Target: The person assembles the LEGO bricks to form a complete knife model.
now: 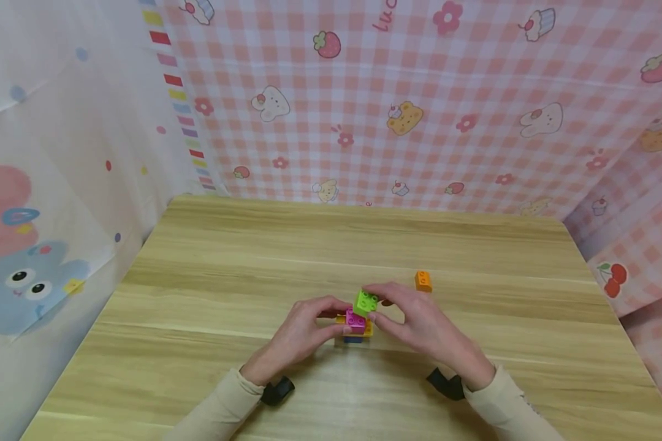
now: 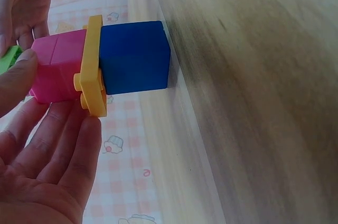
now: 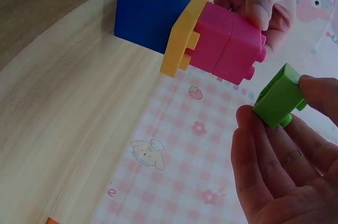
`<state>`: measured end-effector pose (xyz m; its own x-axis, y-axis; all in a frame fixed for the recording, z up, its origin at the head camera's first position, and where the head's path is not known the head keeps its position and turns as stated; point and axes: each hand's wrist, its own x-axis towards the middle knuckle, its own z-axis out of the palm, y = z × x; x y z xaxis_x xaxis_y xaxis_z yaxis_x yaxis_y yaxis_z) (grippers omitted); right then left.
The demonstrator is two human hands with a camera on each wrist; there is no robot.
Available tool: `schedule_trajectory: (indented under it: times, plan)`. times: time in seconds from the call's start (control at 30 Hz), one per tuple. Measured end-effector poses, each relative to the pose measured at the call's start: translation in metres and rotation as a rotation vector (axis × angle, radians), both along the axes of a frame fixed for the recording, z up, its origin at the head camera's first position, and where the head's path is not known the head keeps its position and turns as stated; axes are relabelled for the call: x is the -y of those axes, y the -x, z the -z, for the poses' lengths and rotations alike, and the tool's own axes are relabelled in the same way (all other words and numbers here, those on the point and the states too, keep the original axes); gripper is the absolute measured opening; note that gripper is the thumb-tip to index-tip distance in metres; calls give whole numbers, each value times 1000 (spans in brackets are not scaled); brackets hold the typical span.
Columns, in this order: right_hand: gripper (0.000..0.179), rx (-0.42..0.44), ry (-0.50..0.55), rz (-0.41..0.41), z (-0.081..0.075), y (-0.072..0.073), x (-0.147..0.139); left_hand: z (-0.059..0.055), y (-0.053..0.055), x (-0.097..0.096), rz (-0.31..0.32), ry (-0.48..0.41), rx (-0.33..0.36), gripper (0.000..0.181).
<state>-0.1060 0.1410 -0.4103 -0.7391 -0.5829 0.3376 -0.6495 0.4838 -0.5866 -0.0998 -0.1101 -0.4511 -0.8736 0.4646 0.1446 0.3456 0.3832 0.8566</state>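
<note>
A stack of toy building bricks stands on the table, with a blue brick (image 2: pixel 134 57) at the bottom. Over it lies a wider yellow plate (image 2: pixel 93 71), its studs showing at one side, and pink bricks (image 3: pixel 224 43) with a seam between them sit on top. My left hand (image 1: pixel 300 327) pinches the pink part between thumb and fingers. Between the thumb and fingers of my right hand (image 1: pixel 422 318) is a small green brick (image 1: pixel 366 302). In the right wrist view it is tilted, hollow side toward the pink studs, with a gap between.
A loose orange brick (image 1: pixel 423 281) lies on the wooden table (image 1: pixel 243 245), just beyond my right hand. Black straps (image 1: pixel 277 391) show by both wrists. A pink checked cloth (image 1: pixel 364 79) hangs behind the table's far edge, and a white printed cloth (image 1: pixel 88 153) hangs at left.
</note>
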Motion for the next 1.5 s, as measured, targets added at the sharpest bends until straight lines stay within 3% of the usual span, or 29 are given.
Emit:
schedule_trajectory:
  times: [0.3,0.5,1.0,1.23,1.5]
  plan:
    - [39,-8,8,-38,2,0,4,1,0,0,2,-30,-33,31]
    - [40,-59,-18,-74,5,0,6,1,0,1,-2,-16,-54,30]
    - [38,-32,-67,-97,2,0,7,0,3,3,14,2,-16,31]
    - [35,-25,-61,-124,1,3,6,-1,4,3,16,70,-113,29]
    - [35,-81,-73,-153,4,6,6,-2,5,4,19,105,-136,29]
